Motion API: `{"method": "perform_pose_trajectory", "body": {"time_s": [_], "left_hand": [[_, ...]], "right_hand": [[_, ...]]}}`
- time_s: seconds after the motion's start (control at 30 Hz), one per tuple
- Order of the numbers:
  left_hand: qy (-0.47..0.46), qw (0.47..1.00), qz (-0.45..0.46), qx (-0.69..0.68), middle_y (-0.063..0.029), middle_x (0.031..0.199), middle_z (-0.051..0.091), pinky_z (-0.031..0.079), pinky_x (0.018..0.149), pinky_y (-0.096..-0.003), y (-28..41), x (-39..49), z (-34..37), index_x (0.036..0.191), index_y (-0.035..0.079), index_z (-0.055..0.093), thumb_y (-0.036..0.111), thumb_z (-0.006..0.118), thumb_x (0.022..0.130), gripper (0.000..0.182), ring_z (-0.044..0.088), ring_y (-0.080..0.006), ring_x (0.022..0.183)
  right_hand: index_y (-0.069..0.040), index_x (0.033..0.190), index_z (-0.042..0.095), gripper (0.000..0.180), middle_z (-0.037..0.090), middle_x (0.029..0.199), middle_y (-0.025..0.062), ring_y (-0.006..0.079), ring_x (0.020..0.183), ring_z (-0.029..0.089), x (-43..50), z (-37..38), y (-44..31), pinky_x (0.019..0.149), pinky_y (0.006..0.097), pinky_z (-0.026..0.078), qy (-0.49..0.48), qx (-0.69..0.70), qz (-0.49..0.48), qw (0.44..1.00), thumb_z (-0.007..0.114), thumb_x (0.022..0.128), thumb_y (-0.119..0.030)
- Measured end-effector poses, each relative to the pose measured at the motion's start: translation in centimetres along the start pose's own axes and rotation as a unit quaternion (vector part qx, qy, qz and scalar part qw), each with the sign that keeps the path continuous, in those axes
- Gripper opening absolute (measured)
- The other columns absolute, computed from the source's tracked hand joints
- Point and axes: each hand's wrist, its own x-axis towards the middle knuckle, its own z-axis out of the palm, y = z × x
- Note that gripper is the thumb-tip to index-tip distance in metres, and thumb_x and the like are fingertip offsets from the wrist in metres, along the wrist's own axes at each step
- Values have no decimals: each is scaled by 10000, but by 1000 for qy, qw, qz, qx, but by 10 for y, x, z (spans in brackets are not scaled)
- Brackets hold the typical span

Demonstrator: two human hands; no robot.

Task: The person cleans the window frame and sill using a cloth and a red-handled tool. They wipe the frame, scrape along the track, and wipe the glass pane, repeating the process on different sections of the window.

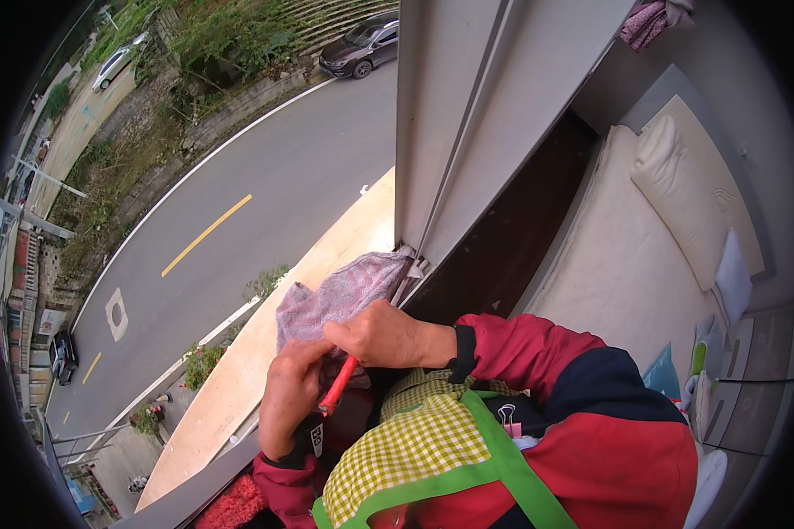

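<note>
A damp-looking pinkish-purple cloth is spread over the window's outer ledge, at the foot of the grey window frame. My left hand pinches the cloth's near edge, its fingertips meeting my right hand. In a fist, my right hand closes around a red-handled tool whose end sticks out below, towards my body. The rest of that tool is hidden by my hand and the cloth, so its kind is unclear.
A pale ledge runs outside, high above a road with parked cars. The grey window frame rises ahead. Indoors at right is a bed with a pillow. A checked apron covers my front.
</note>
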Motion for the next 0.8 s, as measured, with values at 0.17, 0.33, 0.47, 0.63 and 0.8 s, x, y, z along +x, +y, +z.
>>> {"method": "perform_pose_trajectory", "body": {"time_s": [0.17,0.33,0.47,0.63,0.8], "left_hand": [[53,997,-35,-32,-182,918,702,515,824,-376,3,-9,12,1044,-4,709,-63,537,850,266,665,-351,895],[123,989,-78,-17,-181,940,705,524,817,-376,5,-54,-19,1045,3,716,-69,554,818,289,672,-351,899],[143,988,-57,11,-171,951,699,522,799,-411,8,-49,-22,1031,31,724,-54,595,752,319,660,-370,895],[151,987,-42,36,-189,971,685,513,791,-419,10,-33,-3,1017,-26,700,-98,528,802,285,647,-386,877],[187,978,-91,-27,-183,969,677,512,787,-395,7,-42,-5,1030,-18,703,-96,538,835,267,653,-358,880]], "right_hand": [[-14,855,482,259,599,606,184,420,599,635,35,-13,18,520,501,489,-25,53,69,996,698,778,-135],[2,883,500,266,596,624,221,460,647,628,50,11,-31,546,531,477,-82,198,51,975,706,764,-116],[-3,906,485,296,579,590,200,431,599,629,39,9,-36,524,495,494,-67,122,29,990,715,751,-108],[-18,924,459,249,558,567,172,379,564,638,44,4,-11,498,445,500,99,71,101,987,656,774,-41],[-39,886,465,188,559,593,139,322,563,653,41,24,-33,462,405,488,18,8,62,998,626,791,-58]]}}
